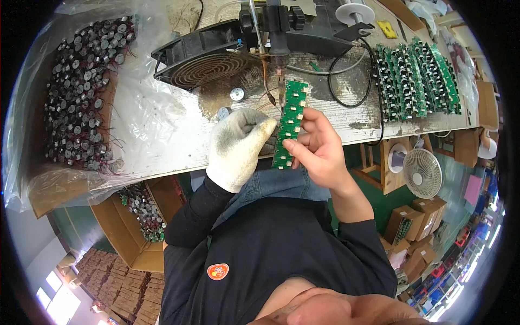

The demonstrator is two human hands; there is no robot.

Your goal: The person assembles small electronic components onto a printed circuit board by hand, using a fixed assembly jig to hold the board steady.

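My right hand [319,146], bare, grips a long green circuit board strip [292,108] by its lower part, thumb on top. Small pale connectors run along the strip's right edge. My left hand [236,146], in a whitish knit glove, is closed in a pinch beside the strip's left edge. What lies between its fingertips is too small to make out; thin wires show close by. Just above the strip, a soldering iron tip [280,73] points down from a black stand. Two small round metal motors [236,94] [223,112] lie beside the gloved hand.
A black fan [203,57] stands behind my left hand. Many wired motors [86,92] are heaped on plastic at left. Rows of populated circuit boards [417,81] lie at right. A black cable [331,81] loops across the table. An open cardboard box [122,227] sits below the table's left edge.
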